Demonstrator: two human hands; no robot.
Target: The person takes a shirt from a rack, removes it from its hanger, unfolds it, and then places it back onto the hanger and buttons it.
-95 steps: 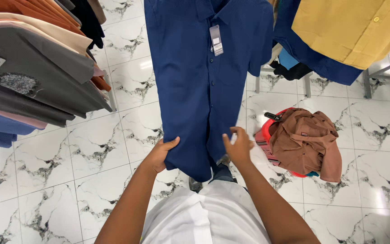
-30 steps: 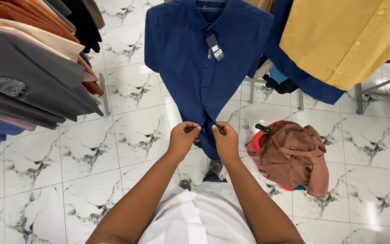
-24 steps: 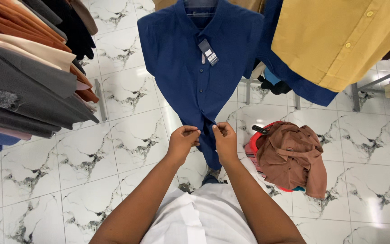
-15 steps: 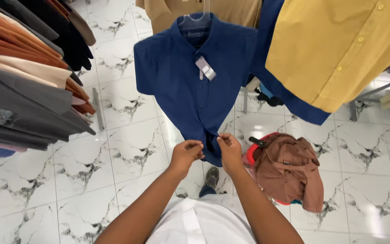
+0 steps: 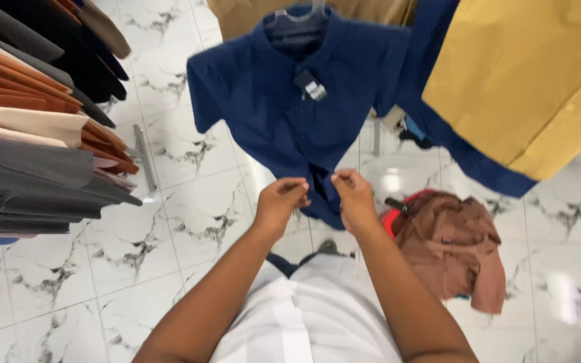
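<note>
A dark blue short-sleeved shirt [image 5: 284,107] hangs on a clear hanger [image 5: 297,17] in front of me, a small tag [image 5: 311,86] dangling below its collar. My left hand [image 5: 278,202] and my right hand [image 5: 351,195] are side by side at the shirt's lower front, each pinching one edge of the opening with fingertips. The hem hangs just behind and below my hands.
A rack of folded-over grey, orange, beige and black garments [image 5: 35,148] fills the left. A mustard shirt [image 5: 532,81] and another blue garment [image 5: 438,121] hang at right. A red basket [image 5: 398,215] with brown clothing [image 5: 452,242] sits on the marble floor [image 5: 183,222].
My hands moved from spread at the hem to close together at the shirt's front opening. The view tilted up, showing the collar and hanger.
</note>
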